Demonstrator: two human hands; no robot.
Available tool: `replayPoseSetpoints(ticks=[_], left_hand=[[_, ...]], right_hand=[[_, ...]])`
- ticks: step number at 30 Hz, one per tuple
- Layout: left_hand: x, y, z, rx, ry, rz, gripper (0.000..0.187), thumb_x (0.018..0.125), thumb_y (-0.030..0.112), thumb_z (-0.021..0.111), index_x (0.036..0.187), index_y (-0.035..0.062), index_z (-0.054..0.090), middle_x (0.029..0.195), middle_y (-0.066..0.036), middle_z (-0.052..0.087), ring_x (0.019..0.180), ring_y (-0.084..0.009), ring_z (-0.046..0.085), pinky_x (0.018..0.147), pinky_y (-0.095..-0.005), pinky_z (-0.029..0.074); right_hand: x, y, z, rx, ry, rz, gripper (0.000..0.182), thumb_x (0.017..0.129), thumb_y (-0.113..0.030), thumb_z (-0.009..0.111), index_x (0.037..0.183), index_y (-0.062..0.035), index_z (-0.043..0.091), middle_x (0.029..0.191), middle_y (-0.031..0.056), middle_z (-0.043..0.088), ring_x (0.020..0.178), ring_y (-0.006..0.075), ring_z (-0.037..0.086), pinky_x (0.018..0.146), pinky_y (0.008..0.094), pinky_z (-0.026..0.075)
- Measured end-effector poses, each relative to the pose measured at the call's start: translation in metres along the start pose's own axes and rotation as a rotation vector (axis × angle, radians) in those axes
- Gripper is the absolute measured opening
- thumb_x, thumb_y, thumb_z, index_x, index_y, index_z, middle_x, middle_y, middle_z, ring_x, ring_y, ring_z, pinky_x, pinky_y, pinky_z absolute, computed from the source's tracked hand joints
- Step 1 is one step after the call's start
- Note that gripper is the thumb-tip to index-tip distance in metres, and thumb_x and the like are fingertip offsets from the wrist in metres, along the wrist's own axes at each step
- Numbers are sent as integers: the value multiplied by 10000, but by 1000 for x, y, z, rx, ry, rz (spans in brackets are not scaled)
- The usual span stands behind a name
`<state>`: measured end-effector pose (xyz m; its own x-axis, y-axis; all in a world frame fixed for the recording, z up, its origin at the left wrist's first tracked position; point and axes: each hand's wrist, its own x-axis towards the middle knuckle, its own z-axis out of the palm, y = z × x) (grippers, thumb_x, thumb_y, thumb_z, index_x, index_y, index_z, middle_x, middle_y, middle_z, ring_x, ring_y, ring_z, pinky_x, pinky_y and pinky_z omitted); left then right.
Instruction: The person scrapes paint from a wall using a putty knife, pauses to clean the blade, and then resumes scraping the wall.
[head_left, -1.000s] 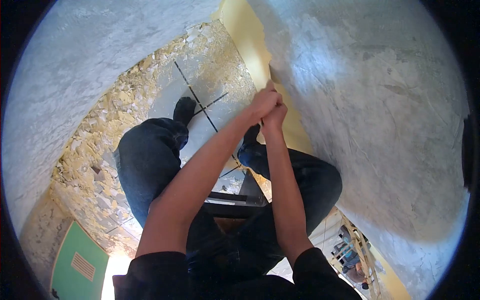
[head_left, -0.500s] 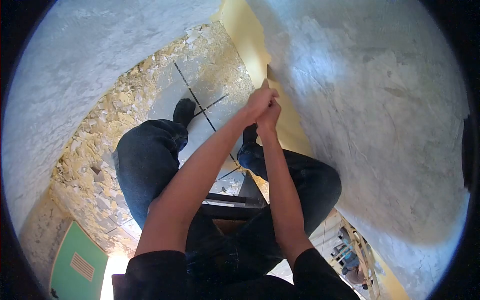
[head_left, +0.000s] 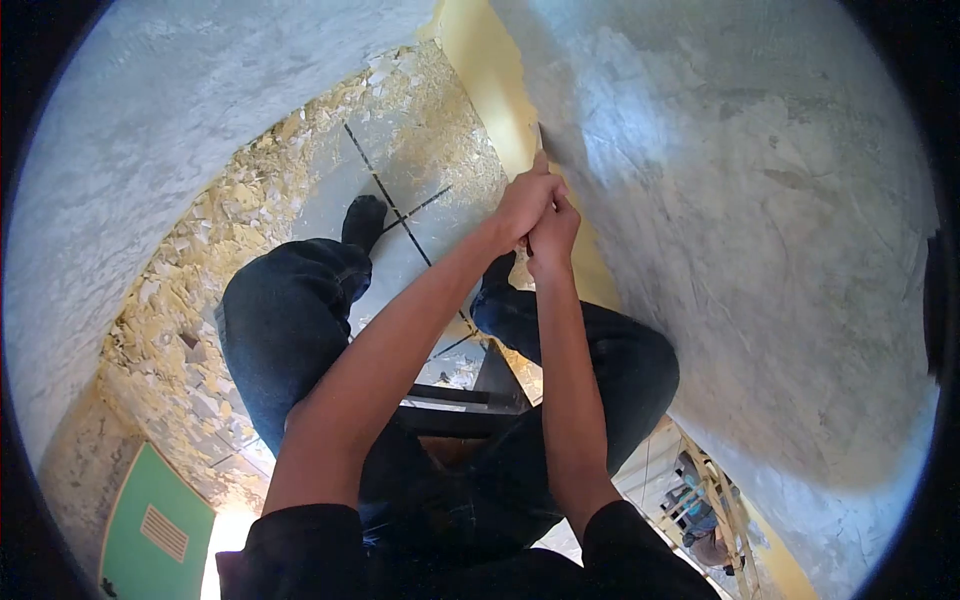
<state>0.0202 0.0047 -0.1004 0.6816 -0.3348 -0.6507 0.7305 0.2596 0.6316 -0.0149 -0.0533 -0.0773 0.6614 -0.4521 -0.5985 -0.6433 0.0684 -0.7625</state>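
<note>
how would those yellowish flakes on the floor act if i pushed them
The flakes look thin and small, so they are probably light and apt to scatter. Their jagged, broken edges suggest they are stiff and may crumble under a firm push. Lying loose, they would likely shift separately.

A black shirt (head_left: 315, 545) with short sleeves is worn. The left sleeve (head_left: 300, 525) and the right sleeve (head_left: 620, 530) are plain black, and the lower arms are left bare. The left hand (head_left: 525, 206) and the right hand (head_left: 555, 238) are bare too. Long, dark blue jeans (head_left: 280, 325) are worn, with soft folds in the cloth. A lighter blue can be seen at the knees. Both feet (head_left: 363, 218) are covered in something dark, but whether socks or shoes are worn cannot be told.
</note>
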Motion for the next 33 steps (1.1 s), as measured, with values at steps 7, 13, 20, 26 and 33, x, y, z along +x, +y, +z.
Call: replayPoseSetpoints(ticks=[7, 13, 20, 26, 33], left_hand=[[-8, 6, 2, -60, -3, -34, 287, 755, 249, 578, 844, -23, 604, 814, -109, 605, 753, -220, 560, 690, -345, 449], [11, -6, -12, -65, 24, -11, 350, 750, 233, 564, 943, -57, 600, 943, -141, 632, 824, -218, 587, 760, -328, 454], [11, -2, -8, -76, 12, 39, 353, 761, 256, 565, 952, -33, 635, 879, -132, 632, 812, -221, 581, 762, -322, 449], [6, 2, -1, -54, -5, 75, 243, 840, 301, 541, 772, 73, 591, 706, -22, 530, 685, -159, 521, 641, -311, 452], [-3, 12, -2, -75, 14, -25, 220, 828, 288, 526, 842, 79, 591, 752, -42, 533, 692, -165, 522, 620, -311, 439]], right_hand=[[0, 9, 0, 40, 56, -121, 282, 980, -229, 537, 997, 32, 642, 726, 78, 609, 589, 132, 551, 479, 302, 399], [57, 63, 18, -88, 122, -291, 298, 987, -256, 522, 1008, 15, 645, 698, 77, 614, 511, 139, 558, 414, 293, 394], [28, 13, 19, -12, 53, -69, 296, 967, -210, 547, 1069, 51, 642, 747, 76, 631, 636, 159, 567, 533, 311, 441], [-3, -6, 3, 29, 45, -62, 300, 953, -240, 565, 1052, 33, 638, 739, 44, 602, 580, 107, 520, 478, 286, 387], [3, -6, 4, 63, 56, -74, 309, 970, -238, 554, 1022, 46, 663, 762, 78, 629, 628, 127, 557, 541, 286, 451]])
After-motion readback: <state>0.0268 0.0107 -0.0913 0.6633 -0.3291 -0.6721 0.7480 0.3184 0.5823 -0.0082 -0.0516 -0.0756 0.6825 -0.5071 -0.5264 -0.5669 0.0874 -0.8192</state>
